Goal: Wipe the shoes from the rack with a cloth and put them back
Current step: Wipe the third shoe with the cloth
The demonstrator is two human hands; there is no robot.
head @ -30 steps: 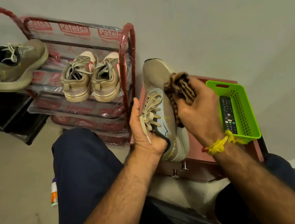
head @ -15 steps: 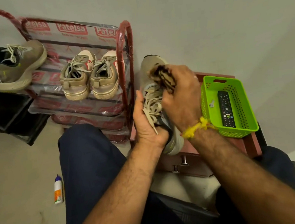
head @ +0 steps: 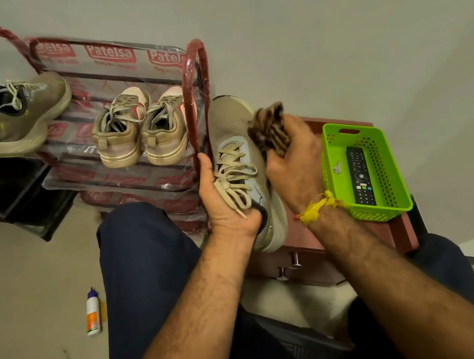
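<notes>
While the left hand (head: pixel 226 201) is gripping a beige shoe (head: pixel 232 126) from its left side, with the thumb lying along the laces and the other fingers curled out of sight behind it, the right hand (head: pixel 293 167) is holding a bunched brown striped cloth (head: pixel 268 130) against the shoe's right side, fingers curled round the cloth and pressing it to the upper just right of the laces. The shoe is pointing toe away, held up in front of a reddish-brown cabinet (head: pixel 394 226), just right of the red shoe rack (head: pixel 193 75). A yellow thread (head: pixel 319 208) is sitting round the right wrist. On the rack, a pair of tan shoes (head: pixel 138 128) is standing side by side with heels toward the near side, and a single olive shoe (head: pixel 21 115) is resting at the rack's far left end. To the right, a green basket (head: pixel 391 167) is sitting on the cabinet, holding a black remote (head: pixel 361 177) and a small key (head: pixel 337 167). On the floor at near left, a small bottle (head: pixel 93 312) is lying beside the person's dark trouser leg (head: pixel 140 278).
</notes>
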